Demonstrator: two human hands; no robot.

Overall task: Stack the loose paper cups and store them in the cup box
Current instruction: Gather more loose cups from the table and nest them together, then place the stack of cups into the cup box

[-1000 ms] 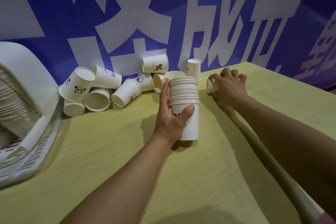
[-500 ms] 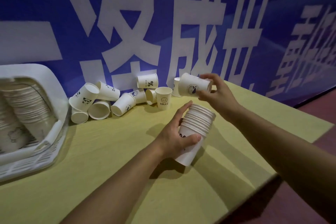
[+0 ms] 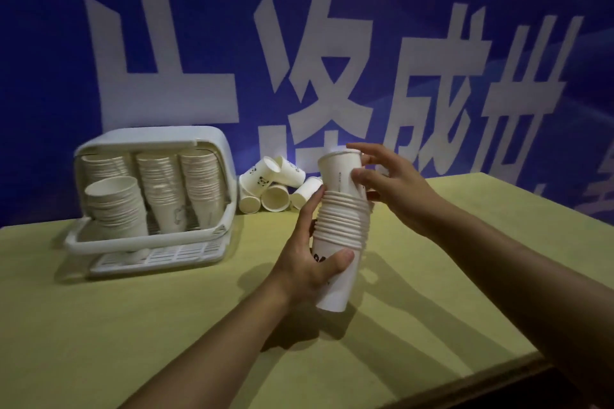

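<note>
1. Head view: a stack of paper cups [image 3: 342, 232] is held above the table [image 3: 133, 325], tilted slightly, by the left hand [image 3: 309, 262], whose thumb and fingers are wrapped around its lower part.
2. A single cup [image 3: 340, 174] is seated partly in the top of the stack, most of its wall still showing above the rims.
3. This top cup is touched at its side by the right hand [image 3: 392, 186]; the thumb and a fingertip are laid on it, while the other fingers are spread loosely.
4. The cup box [image 3: 206, 143], white and open at the front, is seen on the table to the left, well apart from the held stack.
5. Several tall stacks of cups [image 3: 162, 189] are stored inside the box, with a shorter stack leaning at the front left.
6. A pile of loose cups [image 3: 272, 189] is found lying on their sides between the box and the held stack, against the blue banner [image 3: 332, 43] with large white characters.
</note>
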